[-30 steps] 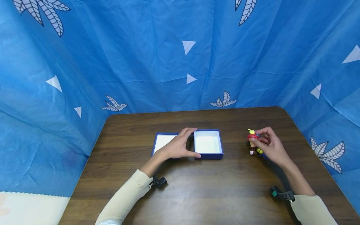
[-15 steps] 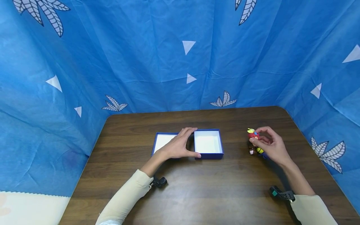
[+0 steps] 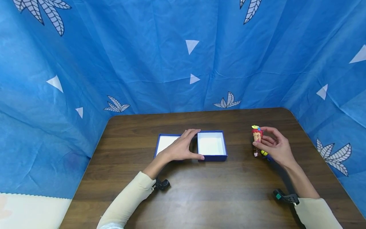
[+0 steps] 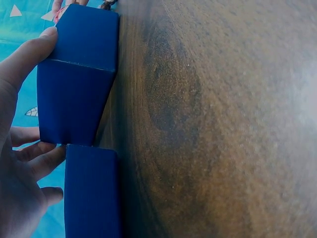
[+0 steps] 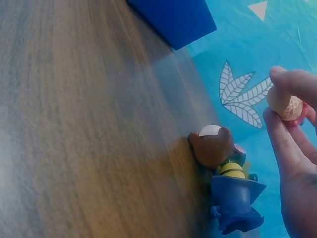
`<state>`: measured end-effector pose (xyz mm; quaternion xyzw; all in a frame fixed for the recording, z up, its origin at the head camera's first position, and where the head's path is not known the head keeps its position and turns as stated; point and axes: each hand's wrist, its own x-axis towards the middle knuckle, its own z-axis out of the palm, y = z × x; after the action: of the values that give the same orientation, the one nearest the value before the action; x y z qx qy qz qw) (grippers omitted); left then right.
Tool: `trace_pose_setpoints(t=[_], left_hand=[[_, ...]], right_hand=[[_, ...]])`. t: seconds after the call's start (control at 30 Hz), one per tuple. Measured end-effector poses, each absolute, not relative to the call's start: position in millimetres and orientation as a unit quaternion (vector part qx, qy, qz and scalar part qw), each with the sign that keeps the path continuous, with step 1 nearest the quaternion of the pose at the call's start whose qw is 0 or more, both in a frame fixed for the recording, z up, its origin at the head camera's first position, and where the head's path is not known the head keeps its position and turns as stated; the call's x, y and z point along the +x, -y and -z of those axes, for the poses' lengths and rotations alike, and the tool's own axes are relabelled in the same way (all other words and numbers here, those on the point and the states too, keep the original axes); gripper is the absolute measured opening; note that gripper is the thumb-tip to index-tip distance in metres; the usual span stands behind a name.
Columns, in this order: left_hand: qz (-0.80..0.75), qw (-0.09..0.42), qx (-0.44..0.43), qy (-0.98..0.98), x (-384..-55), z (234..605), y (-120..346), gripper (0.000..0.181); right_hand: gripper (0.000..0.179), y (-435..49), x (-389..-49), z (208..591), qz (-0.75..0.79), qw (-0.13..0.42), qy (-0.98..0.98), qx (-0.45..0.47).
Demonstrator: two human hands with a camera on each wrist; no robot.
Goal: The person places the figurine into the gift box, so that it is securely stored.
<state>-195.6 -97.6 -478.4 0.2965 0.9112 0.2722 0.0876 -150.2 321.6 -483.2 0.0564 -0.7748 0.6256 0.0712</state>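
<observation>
My right hand pinches a small toy figure with a tan waffle-cone body and a red and yellow top. It is raised off the table in the right wrist view. Below it stand a brown toy figure with a white patch and a blue and yellow toy figure. My left hand holds the left side of an open blue box with a white inside, thumb at the front corner, fingers towards the back. To its left lies a shallower blue box part, white inside, partly hidden under this hand.
Everything stands on a brown wooden table with rounded back corners. A blue cloth with leaf and triangle prints hangs behind and at both sides. Each wrist wears a black camera strap.
My right hand has lifted the cone-shaped toy figure slightly and tilted it, so its top and tan body show differently. My left hand and both blue boxes have stayed in place.
</observation>
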Motion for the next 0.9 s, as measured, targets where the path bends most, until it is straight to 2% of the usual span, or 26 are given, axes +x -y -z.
trace_pose_setpoints(t=[0.57, 0.9], left_hand=[[-0.275, 0.089, 0.294, -0.911, -195.9, 477.6, 97.2, 0.122], [-0.272, 0.089, 0.294, -0.912, -195.2, 478.1, 97.4, 0.122]], right_hand=[[0.064, -319.0, -151.4, 478.4, -0.59, 0.063, 0.801, 0.076], [0.061, -314.8, -151.5, 477.8, -0.534, 0.08, 0.836, 0.102]])
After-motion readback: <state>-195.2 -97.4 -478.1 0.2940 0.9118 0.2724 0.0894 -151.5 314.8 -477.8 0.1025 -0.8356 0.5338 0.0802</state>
